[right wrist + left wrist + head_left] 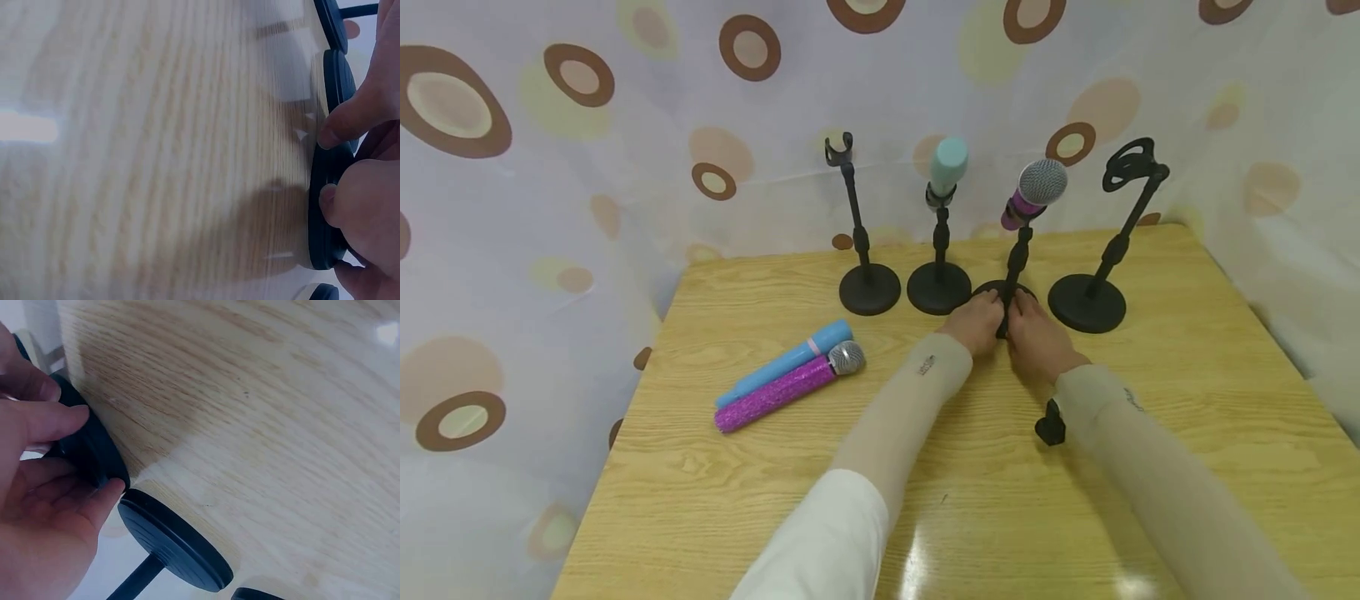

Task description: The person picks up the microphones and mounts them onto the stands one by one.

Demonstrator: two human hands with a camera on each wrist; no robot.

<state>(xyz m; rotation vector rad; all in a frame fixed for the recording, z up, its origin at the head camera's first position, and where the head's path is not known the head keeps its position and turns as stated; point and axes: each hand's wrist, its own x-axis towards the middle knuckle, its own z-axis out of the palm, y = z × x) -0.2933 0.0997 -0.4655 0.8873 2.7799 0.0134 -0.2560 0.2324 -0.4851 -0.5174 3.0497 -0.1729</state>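
Both hands are at the round black base (319,231) of a microphone stand (1019,254), third from the left. A microphone with a silver mesh head and purple body (1042,182) sits tilted in its clip. My left hand (976,323) grips the base's left side, thumb and fingers spread around the rim in the left wrist view. The right hand (1040,340) holds the right side, its thumb on the rim in the right wrist view. Just left is another stand (178,540) carrying a pale teal microphone (949,167); its base meets the held one.
A stand with a bare clip (868,287) is at far left, and one with a looped holder (1087,303) at far right. Blue (782,364) and glittery purple (778,393) microphones lie side by side on the wooden table (700,500). A patterned curtain (625,167) hangs behind.
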